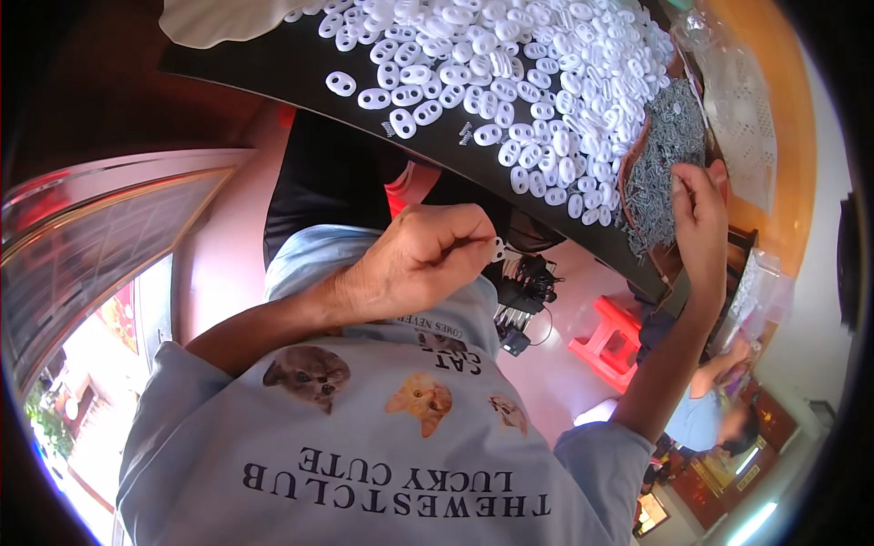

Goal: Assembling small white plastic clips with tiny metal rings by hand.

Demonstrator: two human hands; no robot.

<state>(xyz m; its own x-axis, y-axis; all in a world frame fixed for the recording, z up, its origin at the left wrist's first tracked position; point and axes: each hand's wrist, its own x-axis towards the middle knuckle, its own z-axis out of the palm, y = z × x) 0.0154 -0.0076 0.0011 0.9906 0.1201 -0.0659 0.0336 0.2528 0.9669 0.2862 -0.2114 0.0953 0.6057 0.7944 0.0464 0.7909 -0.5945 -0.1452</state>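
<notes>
My left hand [428, 259] is closed in front of my shirt, beyond the table's near edge. Its thumb and fingertip pinch a white oval plastic piece with two holes [498, 250]. Over the right end of the table, my right hand [701, 209] is closed at a heap of small grey metal springs [672, 132]. Its fingertips press together at the heap's edge; whatever lies between them is too small to make out. A large spread of the same white oval pieces [574, 91] covers the table beside the springs.
The dark table [241, 77] has a pale scalloped dish [214, 20] at its far left. Clear plastic bags [737, 100] lie past the springs. Below are a red stool [608, 341] and a dark object with cables [528, 291]. Another person [701, 419] sits at the lower right.
</notes>
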